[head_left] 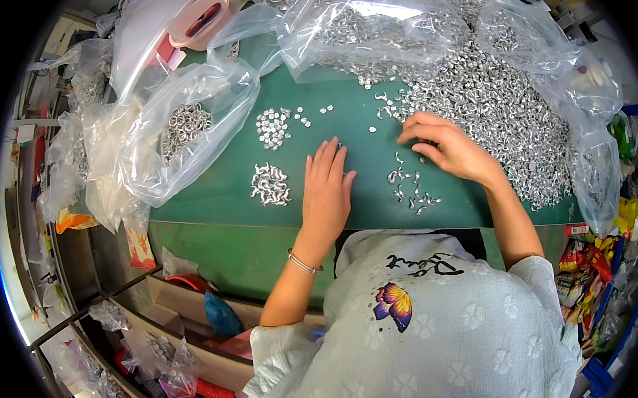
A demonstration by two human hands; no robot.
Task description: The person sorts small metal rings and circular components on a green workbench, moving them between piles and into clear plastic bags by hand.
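My left hand (326, 188) lies flat on the green table mat (219, 193), fingers stretched out, with a small silvery bit partly showing by its fingertips. To its left are a cluster of small flower-shaped metal pieces (271, 129) and, nearer me, a pile of curved S-shaped metal pieces (270, 185). My right hand (450, 147) hovers at the left edge of a big heap of shiny metal pieces (501, 120), its fingers bent and thumb apart. Nothing shows between them. Several loose curved pieces (412, 189) are scattered just below this hand.
A clear plastic bag (210, 143) of metal rings (186, 126) stands at left. More clear bags (368, 26) line the far side. A pink container (199, 21) sits at the far left. Below the table's left front is a drawer (167, 305); colourful packets (585, 265) lie at right.
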